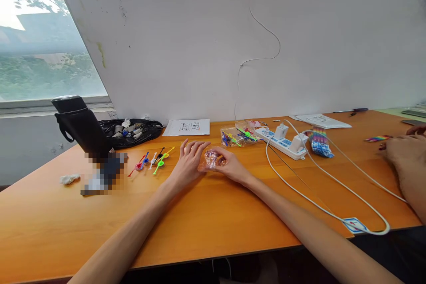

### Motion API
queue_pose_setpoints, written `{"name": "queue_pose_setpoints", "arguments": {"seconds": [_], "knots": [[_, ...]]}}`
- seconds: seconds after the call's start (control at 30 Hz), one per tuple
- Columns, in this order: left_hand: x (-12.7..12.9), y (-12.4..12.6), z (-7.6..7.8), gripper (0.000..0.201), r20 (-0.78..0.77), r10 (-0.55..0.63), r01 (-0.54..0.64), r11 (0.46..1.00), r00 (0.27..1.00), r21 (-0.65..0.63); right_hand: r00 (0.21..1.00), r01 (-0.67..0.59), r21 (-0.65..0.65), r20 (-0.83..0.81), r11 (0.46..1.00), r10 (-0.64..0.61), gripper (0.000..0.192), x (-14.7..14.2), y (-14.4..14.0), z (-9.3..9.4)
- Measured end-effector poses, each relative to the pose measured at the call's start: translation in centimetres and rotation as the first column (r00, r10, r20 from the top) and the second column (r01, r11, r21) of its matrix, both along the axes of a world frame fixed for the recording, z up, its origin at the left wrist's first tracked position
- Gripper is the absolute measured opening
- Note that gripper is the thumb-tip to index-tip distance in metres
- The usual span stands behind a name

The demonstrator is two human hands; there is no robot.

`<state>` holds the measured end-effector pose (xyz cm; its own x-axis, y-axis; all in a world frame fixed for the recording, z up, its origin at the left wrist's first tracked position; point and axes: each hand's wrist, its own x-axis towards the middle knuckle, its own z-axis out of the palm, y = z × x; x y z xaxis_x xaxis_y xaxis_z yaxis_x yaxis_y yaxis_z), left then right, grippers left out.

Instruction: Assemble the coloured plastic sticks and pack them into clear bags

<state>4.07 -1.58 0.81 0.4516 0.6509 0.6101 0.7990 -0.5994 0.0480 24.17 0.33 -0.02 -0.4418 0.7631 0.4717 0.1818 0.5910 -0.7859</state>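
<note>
A small crinkled clear plastic bag (210,159) is between my hands, low over the table. My right hand (230,166) pinches its right side between thumb and fingers. Beside the bag's left edge, my left hand (190,157) has its fingers stretched out and apart; whether its fingertips touch the plastic I cannot tell. Left of that hand lie several small colourful plastic pieces with long thin arms (160,163), in red, blue, white, black, yellow and green. Similar pieces show through another clear bag (240,136) behind my hands.
A black bottle (81,126) stands left, near a black plastic bag of rubbish (146,135) and a crumpled tissue (69,179). On the right are a white power strip (286,145) with looping cables, a blue packet (321,147) and another person's hand (404,153) near a rainbow-coloured item (378,138).
</note>
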Motion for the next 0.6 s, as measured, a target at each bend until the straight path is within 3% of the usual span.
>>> {"name": "queue_pose_setpoints", "arguments": {"seconds": [0.1, 0.6], "knots": [[-0.2, 0.2, 0.0, 0.083, 0.006, 0.004, -0.004, 1.0, 1.0, 0.001, 1.0, 0.01, 0.018, 0.014, 1.0, -0.01, 0.054, 0.0, -0.1, 0.2], [-1.1, 0.3, 0.2, 0.07, 0.033, 0.142, -0.143, 0.989, 0.989, 0.031, 0.995, 0.096, 0.101, 0.018, 0.99, -0.099, 0.042, 0.5, 0.0, 0.8]]}}
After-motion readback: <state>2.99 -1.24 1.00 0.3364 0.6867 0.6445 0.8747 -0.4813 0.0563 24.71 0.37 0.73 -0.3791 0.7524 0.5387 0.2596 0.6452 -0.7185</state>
